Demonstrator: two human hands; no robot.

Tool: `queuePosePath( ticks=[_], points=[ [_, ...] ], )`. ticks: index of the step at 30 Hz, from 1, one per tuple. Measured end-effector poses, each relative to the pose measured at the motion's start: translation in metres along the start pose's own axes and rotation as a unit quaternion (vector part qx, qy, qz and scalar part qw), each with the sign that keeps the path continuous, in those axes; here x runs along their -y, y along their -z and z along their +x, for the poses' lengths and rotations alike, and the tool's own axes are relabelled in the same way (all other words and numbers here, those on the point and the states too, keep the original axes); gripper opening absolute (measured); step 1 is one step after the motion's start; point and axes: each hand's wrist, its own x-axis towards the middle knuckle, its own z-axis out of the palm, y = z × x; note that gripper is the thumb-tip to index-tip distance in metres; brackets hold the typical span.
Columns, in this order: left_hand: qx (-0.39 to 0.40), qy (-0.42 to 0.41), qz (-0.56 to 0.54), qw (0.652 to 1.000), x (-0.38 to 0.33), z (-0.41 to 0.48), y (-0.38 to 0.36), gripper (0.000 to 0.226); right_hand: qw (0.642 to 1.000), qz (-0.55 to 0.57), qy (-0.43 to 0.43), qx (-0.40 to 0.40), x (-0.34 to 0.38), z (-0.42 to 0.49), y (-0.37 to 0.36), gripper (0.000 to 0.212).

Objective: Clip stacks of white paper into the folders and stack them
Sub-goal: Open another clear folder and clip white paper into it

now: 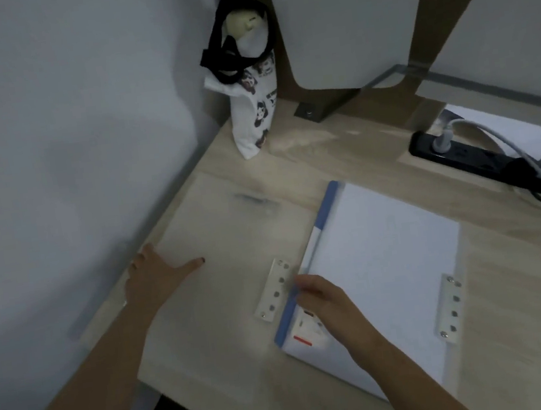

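While 1 folder (243, 327) lies open on the desk (516, 276) near its left front corner, with 1 stack of white paper (386, 241) laid on its right half, the clipping is judged unfinished and no stacked folders are seen. Its long axis is given by the blue spine (326, 211), which is pointed away and slightly rightward. The clear left cover (223, 217) is pressed by the flat, straight-fingered left hand (155, 273); the spine's near end is covered by the bent fingers of the right hand (321, 300), though a pinch cannot be confirmed.
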Motion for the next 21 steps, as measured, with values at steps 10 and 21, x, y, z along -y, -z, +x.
queuePosePath(
  ticks=[10, 21],
  points=[
    [0.048, -0.032, -0.185, 0.981, 0.004, -0.012, 0.046, 0.087, 1.000, 0.009, -0.009, -0.024, 0.000, 0.006, -0.014, 0.025],
    [-0.129, -0.160, -0.304, 0.930, -0.030, -0.119, 0.118, 0.048, 0.978, 0.198, 0.049, 0.046, 0.029, -0.038, -0.010, 0.036]
  ],
)
